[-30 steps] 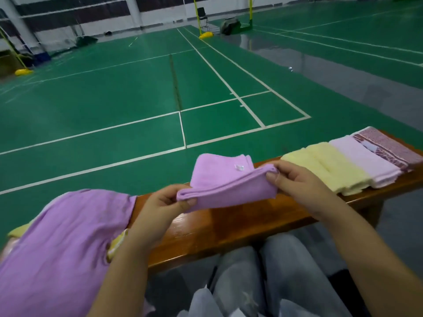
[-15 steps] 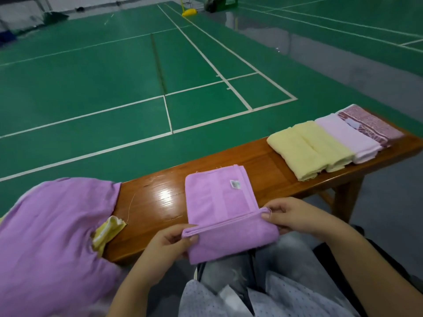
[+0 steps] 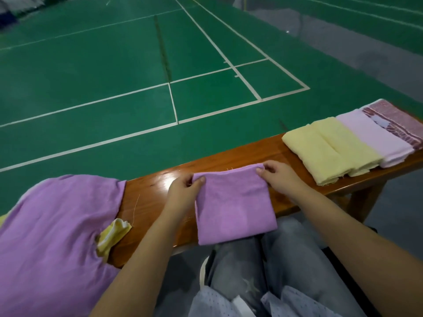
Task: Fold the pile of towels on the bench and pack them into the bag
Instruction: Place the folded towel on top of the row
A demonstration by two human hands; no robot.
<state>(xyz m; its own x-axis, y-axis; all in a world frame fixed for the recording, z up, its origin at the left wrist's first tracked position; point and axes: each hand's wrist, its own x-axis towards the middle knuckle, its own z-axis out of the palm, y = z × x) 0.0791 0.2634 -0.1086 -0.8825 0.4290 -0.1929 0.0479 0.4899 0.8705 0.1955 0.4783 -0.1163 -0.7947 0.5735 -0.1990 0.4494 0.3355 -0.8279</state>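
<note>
Purple terry cloth fills the middle of the head view: a folded purple towel (image 3: 233,207) lies flat on the wooden bench (image 3: 151,197), its near edge hanging over the bench's front lip above the person's grey-trousered knees. The left hand (image 3: 183,193) pinches the towel's far left corner between thumb and curled fingers. The right hand (image 3: 278,176) pinches the far right corner the same way, fingers bent over the folded edge.

On the left end of the bench a loose purple towel (image 3: 52,236) lies crumpled, with a yellow striped towel (image 3: 113,235) poking out from under it. On the right end sit four folded towels side by side, touching: two yellow towels (image 3: 329,152), a pale pink towel (image 3: 375,140) and a maroon patterned towel (image 3: 398,122). Beyond the bench stretches a green court floor (image 3: 114,65) with white lines.
</note>
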